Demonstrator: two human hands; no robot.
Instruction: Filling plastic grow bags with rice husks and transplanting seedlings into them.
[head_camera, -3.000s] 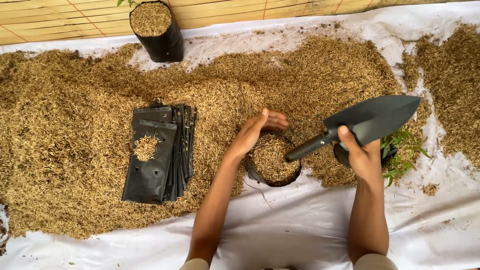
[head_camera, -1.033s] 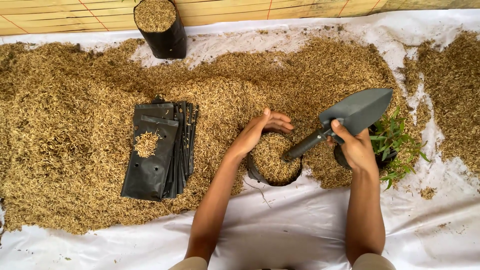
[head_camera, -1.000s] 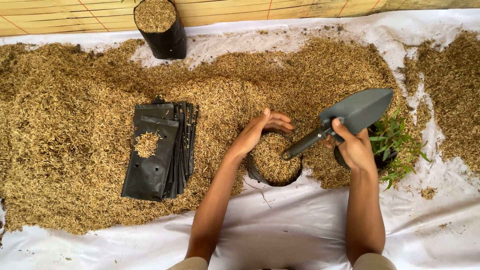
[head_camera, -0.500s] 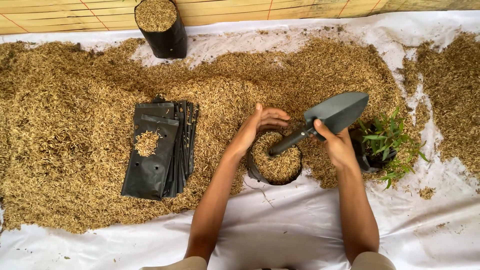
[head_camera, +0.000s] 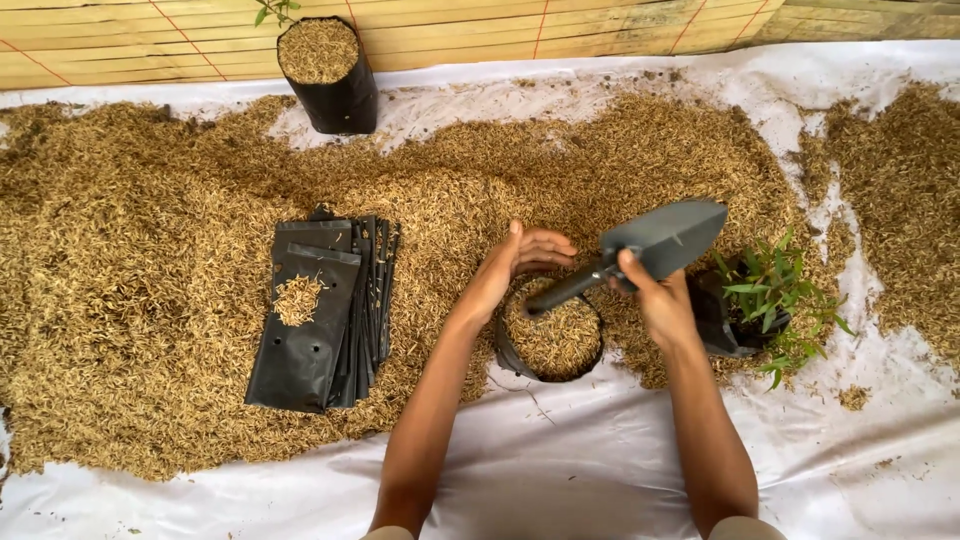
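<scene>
Left hand (head_camera: 515, 262): fingers spread, resting on the bag (head_camera: 550, 335) rim to keep it open.
Right hand (head_camera: 655, 300): fingers wrapped round the scoop (head_camera: 660, 238), handle end poking into the husks (head_camera: 150, 200).
Bag: upright between both hands, nearly full.

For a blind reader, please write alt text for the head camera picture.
Seen from above, the left hand steadies a black bag full of husks while the right hand holds a dark trowel handle-down over it. Husks cover a white sheet, with flat bags stacked left and a seedling right.
</scene>
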